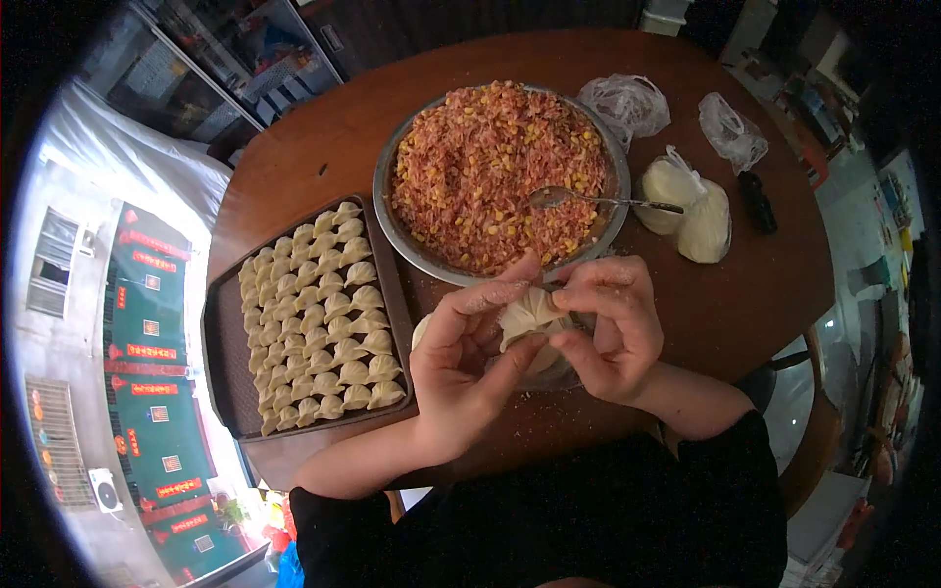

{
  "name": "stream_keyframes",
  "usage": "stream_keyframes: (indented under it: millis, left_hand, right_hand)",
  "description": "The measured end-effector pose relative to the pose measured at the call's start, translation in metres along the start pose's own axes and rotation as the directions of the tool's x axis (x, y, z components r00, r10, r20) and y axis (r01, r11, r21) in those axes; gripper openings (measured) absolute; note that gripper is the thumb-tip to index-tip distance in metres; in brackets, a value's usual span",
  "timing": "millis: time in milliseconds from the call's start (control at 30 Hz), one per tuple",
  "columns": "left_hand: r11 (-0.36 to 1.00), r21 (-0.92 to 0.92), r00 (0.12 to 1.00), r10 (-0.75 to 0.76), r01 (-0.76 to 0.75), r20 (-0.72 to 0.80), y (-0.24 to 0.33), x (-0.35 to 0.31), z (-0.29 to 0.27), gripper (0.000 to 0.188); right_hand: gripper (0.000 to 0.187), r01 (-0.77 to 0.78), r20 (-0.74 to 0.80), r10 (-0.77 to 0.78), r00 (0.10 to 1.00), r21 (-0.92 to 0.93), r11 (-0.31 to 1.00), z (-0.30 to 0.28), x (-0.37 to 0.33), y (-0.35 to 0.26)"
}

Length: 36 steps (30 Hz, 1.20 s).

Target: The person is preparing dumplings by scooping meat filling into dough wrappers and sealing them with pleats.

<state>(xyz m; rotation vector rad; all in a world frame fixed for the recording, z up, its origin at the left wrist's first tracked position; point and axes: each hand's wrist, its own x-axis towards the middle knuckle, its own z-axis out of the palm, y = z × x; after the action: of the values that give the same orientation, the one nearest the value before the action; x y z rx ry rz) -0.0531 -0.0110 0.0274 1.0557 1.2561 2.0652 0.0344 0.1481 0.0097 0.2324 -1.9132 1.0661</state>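
Observation:
Between my two hands is a pale, pleated dumpling (pixel 530 314), held up over the near side of the table. My left hand (pixel 469 343) is closed on its left side, thumb below and fingers behind. My right hand (pixel 610 323) pinches its right edge between thumb and fingertips. Flour dusts my fingers. Just beyond my hands stands a wide metal bowl (pixel 384 211) of pink minced filling (pixel 490 167) with yellow corn kernels. A metal spoon (pixel 554 197) rests in the filling, its handle across the right rim. Pale dough below my hands is mostly hidden.
Left of the bowl, a dark tray (pixel 223 358) carries rows of finished dumplings (pixel 323 314). Tied bags of pale dough or flour (pixel 701 220), a dark object (pixel 757 203) and crumpled clear plastic bags (pixel 627 103) lie to the right. A chair (pixel 814 421) stands by the table's right edge.

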Motion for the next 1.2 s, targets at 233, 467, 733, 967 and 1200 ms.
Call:
stream_keyframes:
  millis: [233,467,733,967,1200]
  left_hand:
    - [0.991,0.121,0.997,-0.068,0.065,0.025,0.006,0.005,0.002,0.054]
    - [0.957,0.279,0.995,-0.096,0.085,0.026,0.008,0.005,-0.001,0.043]
    - [0.901,0.429,0.987,-0.009,-0.061,0.16,0.026,0.005,-0.004,0.047]
    - [0.902,0.431,0.987,-0.098,0.035,0.126,0.045,-0.03,-0.007,0.061]
    - [0.746,0.614,0.958,0.281,-0.259,0.062,0.039,-0.063,0.001,0.063]
  right_hand:
    - [0.018,0.108,0.144,-0.085,0.986,-0.158,0.982,-0.012,0.013,0.0]
    - [0.02,0.201,0.172,-0.165,0.971,-0.215,0.956,-0.009,0.009,0.006]
    - [0.038,0.086,0.055,-0.083,0.995,-0.054,0.995,-0.005,0.004,-0.007]
    - [0.038,-0.185,0.188,0.151,0.971,0.181,0.966,0.003,-0.005,-0.025]
    - [0.033,-0.221,0.274,0.163,0.948,0.194,0.956,0.016,-0.018,-0.039]
